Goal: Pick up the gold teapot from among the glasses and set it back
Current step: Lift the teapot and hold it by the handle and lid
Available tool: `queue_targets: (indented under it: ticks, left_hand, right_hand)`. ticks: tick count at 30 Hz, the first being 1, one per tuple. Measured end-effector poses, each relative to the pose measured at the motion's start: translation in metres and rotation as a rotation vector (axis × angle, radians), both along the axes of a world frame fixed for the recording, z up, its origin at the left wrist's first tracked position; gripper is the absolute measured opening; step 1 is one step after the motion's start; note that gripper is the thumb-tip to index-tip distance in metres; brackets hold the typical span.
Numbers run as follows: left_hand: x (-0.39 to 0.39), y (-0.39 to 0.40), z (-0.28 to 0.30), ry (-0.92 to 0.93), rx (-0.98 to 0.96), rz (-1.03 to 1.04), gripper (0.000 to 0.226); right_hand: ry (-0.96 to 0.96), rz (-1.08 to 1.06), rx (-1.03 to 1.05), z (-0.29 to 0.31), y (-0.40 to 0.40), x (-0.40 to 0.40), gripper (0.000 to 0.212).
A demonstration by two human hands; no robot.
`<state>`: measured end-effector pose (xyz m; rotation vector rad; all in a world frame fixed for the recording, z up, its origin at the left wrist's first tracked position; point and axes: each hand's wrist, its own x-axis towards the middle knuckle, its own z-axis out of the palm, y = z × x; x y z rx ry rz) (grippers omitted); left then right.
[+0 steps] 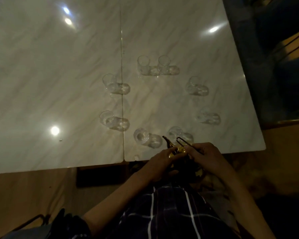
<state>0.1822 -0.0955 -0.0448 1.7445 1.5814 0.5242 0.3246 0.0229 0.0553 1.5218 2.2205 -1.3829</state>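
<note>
The gold teapot (177, 150) is held in the air at the near edge of the marble table (59, 75), its spout pointing up and to the left. My left hand (160, 163) wraps its body from the left. My right hand (208, 156) grips it from the right, near its thin wire handle (183, 142). Most of the pot is hidden by my fingers. Several clear glasses stand in a ring on the table, for example one glass (141, 135) just beyond my hands and another glass (175, 132) beside it.
More glasses stand at the far side (143, 64), left (109, 81) and right (194, 84) of the ring. A seam (122, 66) splits the tabletop. The table's right edge (248, 83) borders a dark area. Wooden floor lies under the near edge.
</note>
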Motion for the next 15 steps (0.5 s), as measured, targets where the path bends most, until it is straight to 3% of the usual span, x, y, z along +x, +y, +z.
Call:
queue_targets:
  ticks: [7,11,15]
  left_hand:
    - [0.03,0.032,0.009,-0.058,-0.022,-0.125,0.074]
    - [0.042,0.044,0.015,-0.077,-0.015,-0.142,0.073]
    - [0.049,0.052,0.019,-0.092,-0.003,-0.139,0.077]
  right_hand:
    - [-0.045,-0.107,0.036,0.007,0.017,0.038,0.034]
    - [-0.115,-0.061,0.11,0.009,0.032,0.051,0.051]
    - [-0.114,-0.026,0.146,0.012,0.041,0.057,0.053]
